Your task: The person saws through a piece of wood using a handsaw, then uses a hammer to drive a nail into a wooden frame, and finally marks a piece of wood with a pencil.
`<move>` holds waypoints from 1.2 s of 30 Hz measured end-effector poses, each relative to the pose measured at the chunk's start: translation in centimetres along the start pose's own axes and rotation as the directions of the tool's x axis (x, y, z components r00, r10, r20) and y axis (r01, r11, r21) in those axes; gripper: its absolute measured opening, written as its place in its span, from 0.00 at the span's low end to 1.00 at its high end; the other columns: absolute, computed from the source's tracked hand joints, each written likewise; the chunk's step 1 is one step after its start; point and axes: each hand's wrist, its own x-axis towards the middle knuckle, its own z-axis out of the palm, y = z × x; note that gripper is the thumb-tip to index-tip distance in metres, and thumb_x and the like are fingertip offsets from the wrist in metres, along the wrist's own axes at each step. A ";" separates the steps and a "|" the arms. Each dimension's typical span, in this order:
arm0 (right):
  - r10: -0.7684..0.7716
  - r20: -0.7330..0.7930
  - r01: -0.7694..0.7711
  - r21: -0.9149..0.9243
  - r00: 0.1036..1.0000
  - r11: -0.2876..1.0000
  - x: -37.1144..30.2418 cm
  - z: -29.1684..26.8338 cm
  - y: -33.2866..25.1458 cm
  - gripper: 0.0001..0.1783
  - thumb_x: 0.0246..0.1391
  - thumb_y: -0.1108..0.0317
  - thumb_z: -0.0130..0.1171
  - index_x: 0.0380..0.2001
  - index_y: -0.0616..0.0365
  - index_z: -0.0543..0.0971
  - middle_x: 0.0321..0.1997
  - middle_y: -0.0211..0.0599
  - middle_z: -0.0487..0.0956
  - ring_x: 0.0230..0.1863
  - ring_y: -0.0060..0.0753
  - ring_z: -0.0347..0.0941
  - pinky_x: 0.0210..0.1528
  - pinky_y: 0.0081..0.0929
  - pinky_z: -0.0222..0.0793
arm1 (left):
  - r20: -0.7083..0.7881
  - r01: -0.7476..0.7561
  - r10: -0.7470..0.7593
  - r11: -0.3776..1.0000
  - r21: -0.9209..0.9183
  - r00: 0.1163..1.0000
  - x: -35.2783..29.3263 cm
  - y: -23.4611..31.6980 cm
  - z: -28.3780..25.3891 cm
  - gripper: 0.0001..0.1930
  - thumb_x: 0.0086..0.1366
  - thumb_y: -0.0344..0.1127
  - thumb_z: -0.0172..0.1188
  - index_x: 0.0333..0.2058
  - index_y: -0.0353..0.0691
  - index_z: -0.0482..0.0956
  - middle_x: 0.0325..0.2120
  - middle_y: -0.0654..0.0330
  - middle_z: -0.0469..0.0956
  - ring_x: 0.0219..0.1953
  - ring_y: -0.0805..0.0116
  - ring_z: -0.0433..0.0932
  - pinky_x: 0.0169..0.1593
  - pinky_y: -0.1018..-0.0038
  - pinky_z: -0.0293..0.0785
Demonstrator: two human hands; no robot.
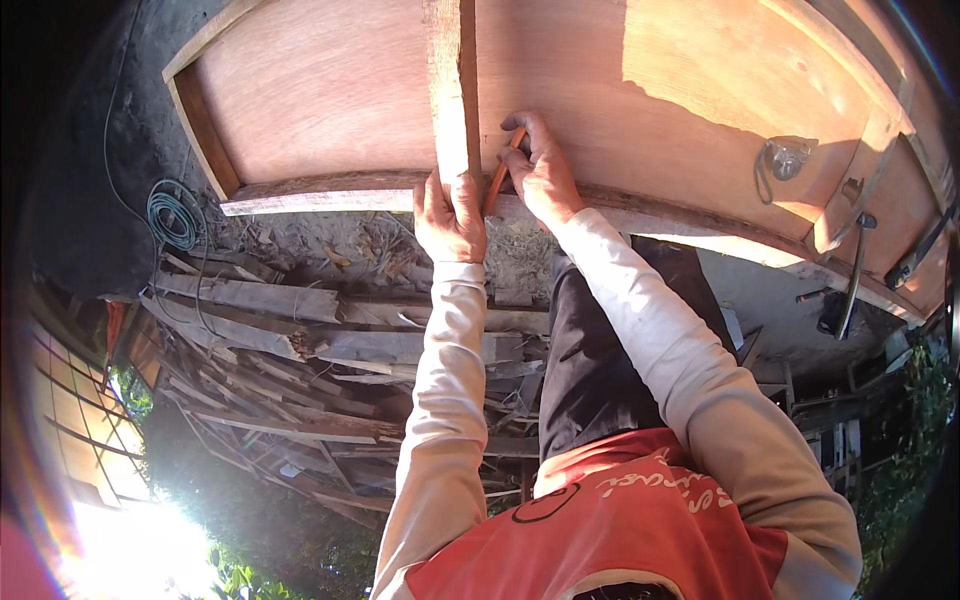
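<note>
Head-worn fisheye, left one of the pair, pointing steeply down past the wearer's red shirt (610, 530). Left hand (452, 222) and right hand (545, 180) sit upper-middle, pretty close, but it's wide enough that the wood panel (330, 90) bends near the rim.

- From where I stand, a broad plywood panel (330, 90) edged with wooden rails carries the work, sunlit in part and shaded toward its right.
- A thick wooden batten (453, 85) runs across it to the near rail (330, 190).
- A small clear object (788, 158), its kind hard to tell, sits on the right half.
- A long-handled tool (856, 270) lies across the near edge further right, partly overhanging.
- A dark tool (922, 250), hard to make out, rests near the right end.
</note>
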 end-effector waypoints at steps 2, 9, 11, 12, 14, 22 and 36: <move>-0.111 -0.105 0.107 -0.044 0.988 0.993 -0.6 -1.3 0.8 0.24 0.63 0.77 0.57 0.60 0.51 0.65 0.43 0.37 0.74 0.37 0.24 0.71 0.39 0.29 0.72 | -0.001 -0.007 0.007 0.999 -0.035 1.000 0.0 0.8 0.0 0.26 0.70 0.57 0.58 0.50 0.39 0.82 0.33 0.51 0.75 0.36 0.51 0.77 0.42 0.58 0.76; -0.002 -0.131 0.052 0.377 0.991 0.925 -11.9 -11.8 -4.4 0.36 0.66 0.75 0.58 0.73 0.46 0.57 0.46 0.42 0.76 0.47 0.34 0.79 0.45 0.32 0.81 | 0.047 0.012 -0.019 0.990 0.138 0.999 -2.0 6.3 -5.1 0.37 0.62 0.67 0.64 0.50 0.33 0.79 0.43 0.45 0.80 0.47 0.44 0.80 0.51 0.54 0.75; -0.038 -0.244 0.138 0.407 0.969 0.903 -15.5 -14.5 -6.3 0.26 0.66 0.73 0.59 0.64 0.55 0.65 0.46 0.44 0.78 0.47 0.32 0.80 0.46 0.31 0.80 | -0.007 0.036 -0.035 0.991 0.127 0.999 -3.1 7.5 -6.8 0.33 0.56 0.57 0.73 0.53 0.40 0.79 0.45 0.46 0.78 0.48 0.43 0.79 0.52 0.52 0.76; 0.010 -0.349 0.174 0.492 0.937 0.853 -16.6 -16.3 -6.9 0.22 0.66 0.72 0.59 0.60 0.57 0.66 0.45 0.43 0.78 0.47 0.33 0.80 0.47 0.32 0.81 | 0.002 0.048 -0.049 0.994 0.100 0.999 -3.6 9.5 -7.6 0.32 0.56 0.55 0.73 0.52 0.40 0.79 0.45 0.46 0.78 0.48 0.43 0.79 0.52 0.52 0.76; 0.041 -0.462 0.258 0.565 0.886 0.784 -18.6 -19.7 -7.8 0.19 0.66 0.72 0.60 0.56 0.59 0.68 0.45 0.42 0.78 0.46 0.34 0.81 0.47 0.32 0.82 | 0.003 0.058 -0.058 0.996 0.072 0.998 -5.0 12.6 -8.9 0.32 0.55 0.53 0.74 0.52 0.39 0.79 0.45 0.47 0.78 0.48 0.43 0.79 0.53 0.52 0.75; 0.247 -0.673 0.388 0.644 0.697 0.659 -31.8 -27.5 -11.1 0.12 0.61 0.77 0.65 0.42 0.60 0.72 0.40 0.38 0.79 0.39 0.35 0.82 0.42 0.29 0.84 | 0.117 0.125 -0.115 0.989 -0.080 0.986 -11.0 19.8 -17.6 0.29 0.58 0.53 0.72 0.48 0.34 0.81 0.37 0.49 0.82 0.40 0.51 0.81 0.48 0.61 0.76; -0.473 -0.498 -0.077 -0.743 0.726 0.665 -47.6 -41.1 -7.0 0.11 0.53 0.70 0.68 0.40 0.56 0.81 0.41 0.44 0.82 0.47 0.54 0.76 0.51 0.49 0.71 | 0.618 0.775 0.467 -0.405 -0.486 0.632 -33.8 40.6 -23.8 0.45 0.66 0.61 0.64 0.69 0.35 0.60 0.41 0.59 0.76 0.41 0.68 0.76 0.46 0.67 0.81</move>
